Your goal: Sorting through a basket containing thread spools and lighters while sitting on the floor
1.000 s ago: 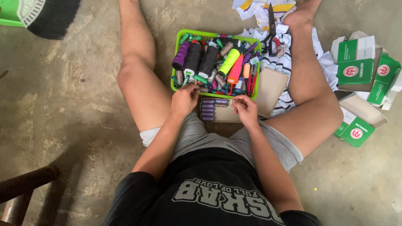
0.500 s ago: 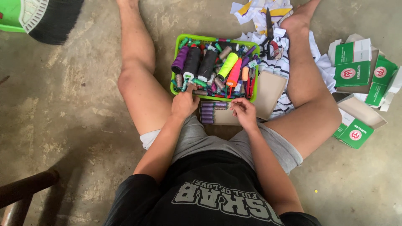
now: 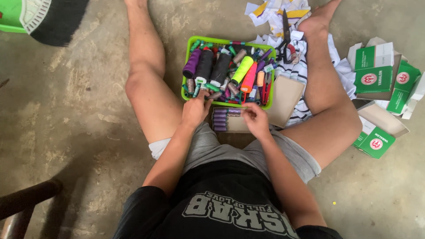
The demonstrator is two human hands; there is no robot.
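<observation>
Two bare legs spread on a concrete floor [image 3: 88, 132], filling the middle of the frame. Green basket [image 3: 189, 48] set between the knees, upper centre, heaped with thread spools: large purple, black and yellow-green cones on top, many small mixed reels beneath. Striped cloth [image 3: 301, 66] with scissors [image 3: 287, 31] at upper right; stack of green cartons [image 3: 374, 79] along the right edge, some opened flat. Broom head [image 3: 57, 22] in the upper left corner, dark chair leg [image 3: 26, 199] at lower left.

Flat cardboard box [image 3: 285, 99] lying just below the basket, touching its near rim. Short column of small purple spools [image 3: 220, 120] laid side by side at the left end of that box; remainder of the box bare. Judged progress: early stage, only a few spools in the box and the basket full.

Left hand [image 3: 196, 108] at the near rim of the basket, fingers bent and closed among the small reels; exact item gripped not discernible. Right hand [image 3: 256, 119] over the cardboard box, thumb and forefinger pinched together on a small purple spool [image 3: 234, 110] held level between both hands.

Spool appearance: short cylinder, violet thread wound evenly, pale end caps, same colour and size as those in the column.
</observation>
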